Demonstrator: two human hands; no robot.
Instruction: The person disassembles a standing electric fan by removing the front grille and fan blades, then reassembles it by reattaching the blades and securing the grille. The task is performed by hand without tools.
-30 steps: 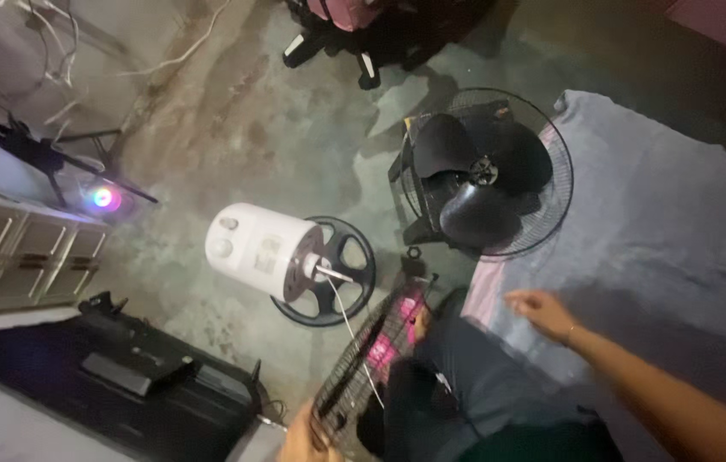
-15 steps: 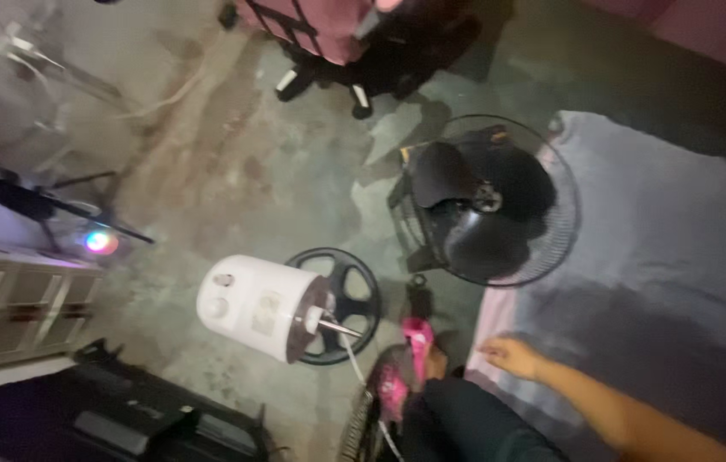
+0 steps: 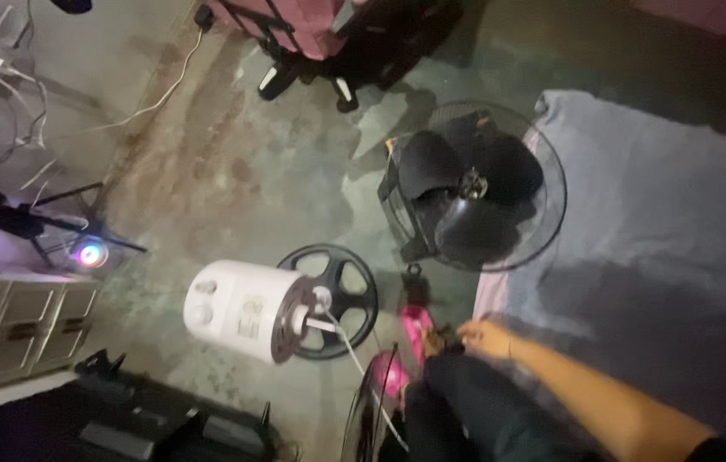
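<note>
My right hand (image 3: pixel 484 337) reaches left across my dark-trousered knee (image 3: pixel 465 411), fingers curled at a small dark thing beside a pink object (image 3: pixel 415 327) on the floor. Whether it grips anything is unclear. My left hand is out of view. A white fan motor housing (image 3: pixel 239 312) lies on its side with a black spoked ring (image 3: pixel 333 289) on its front and a white cord (image 3: pixel 354 351) trailing from it. A black fan blade sits in a wire guard (image 3: pixel 474 188) further back. Part of another wire guard (image 3: pixel 370 411) shows at the bottom edge.
A grey blanket (image 3: pixel 662 214) covers the floor on the right. An office chair base (image 3: pixel 328 60) stands at the top. On the left are a tripod with a glowing light (image 3: pixel 89 253), drawers (image 3: pixel 12 325), cables (image 3: pixel 3 68) and a black case (image 3: pixel 149 423).
My left hand, earlier at the bottom edge on the wire guard, has left the view. My right hand has moved left toward the pink object. The view has shifted.
</note>
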